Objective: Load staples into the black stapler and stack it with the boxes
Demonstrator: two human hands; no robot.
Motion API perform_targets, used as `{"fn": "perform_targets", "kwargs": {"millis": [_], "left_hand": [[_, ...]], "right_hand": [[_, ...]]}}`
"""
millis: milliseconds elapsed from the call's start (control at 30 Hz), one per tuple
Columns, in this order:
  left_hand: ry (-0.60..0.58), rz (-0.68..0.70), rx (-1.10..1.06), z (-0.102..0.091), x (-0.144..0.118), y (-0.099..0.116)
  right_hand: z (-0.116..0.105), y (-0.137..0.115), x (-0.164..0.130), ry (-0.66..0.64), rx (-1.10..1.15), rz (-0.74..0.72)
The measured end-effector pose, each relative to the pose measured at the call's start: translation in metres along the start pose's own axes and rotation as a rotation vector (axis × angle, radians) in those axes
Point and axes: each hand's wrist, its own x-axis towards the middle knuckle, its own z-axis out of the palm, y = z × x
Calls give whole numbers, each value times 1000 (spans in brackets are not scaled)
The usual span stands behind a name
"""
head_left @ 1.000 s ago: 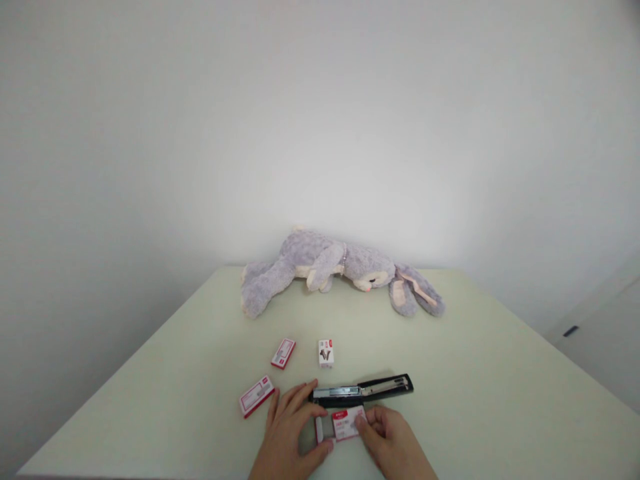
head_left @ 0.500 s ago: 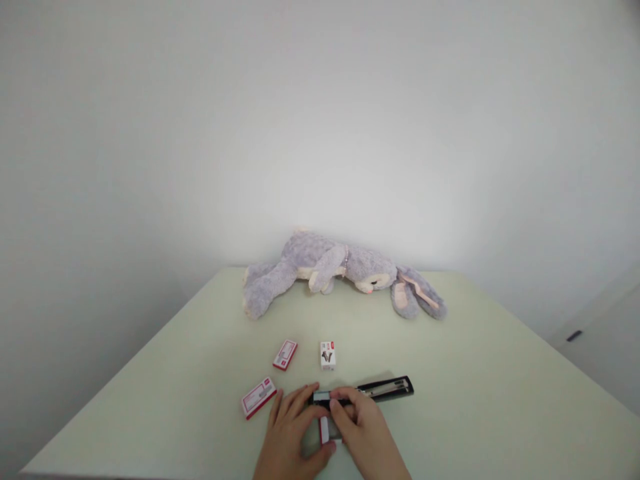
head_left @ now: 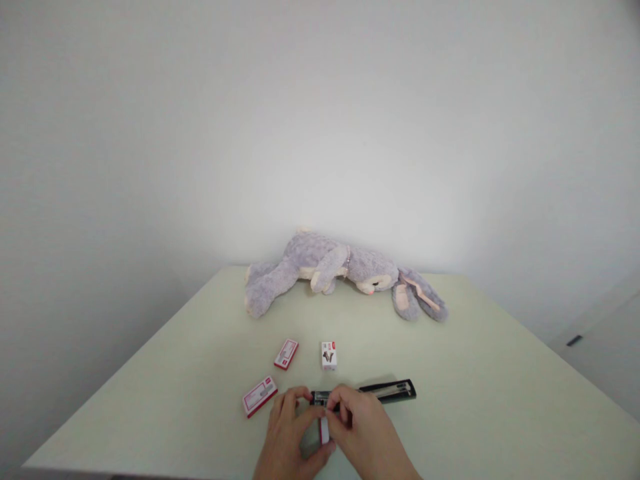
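An opened black stapler lies across the table's front part, its middle covered by my right hand. My left hand curves in from the left, with one fingertip at the stapler's left end. Its thumb and another finger span a small red-and-white staple box, which is partly hidden. My right hand is closed in a pinch above that box, beside the stapler. Whatever lies between its fingertips is too small and covered to make out.
Two flat red-and-white boxes lie left of the stapler, one farther back. A small white box with a dark picture stands behind it. Along the wall a plush rabbit lies on its side on the pale table.
My right fingers have drawn back toward me, from the stapler's left part to over the staple box. A pale strip seen earlier on the stapler no longer shows there.
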Motion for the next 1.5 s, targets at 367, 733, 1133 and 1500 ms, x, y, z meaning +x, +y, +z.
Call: {"fn": "perform_targets", "kwargs": {"millis": [367, 733, 1133, 1500], "left_hand": [[-150, -18, -111, -11, -3, -5], [-9, -107, -171, 7, -7, 3], [232, -28, 219, 41, -6, 15], [246, -53, 275, 46, -4, 15]], "right_hand": [[-14, 30, -23, -137, -71, 1], [-10, 74, -40, -58, 33, 98], [-50, 101, -33, 60, 637, 339], [-46, 27, 34, -89, 320, -29]]}}
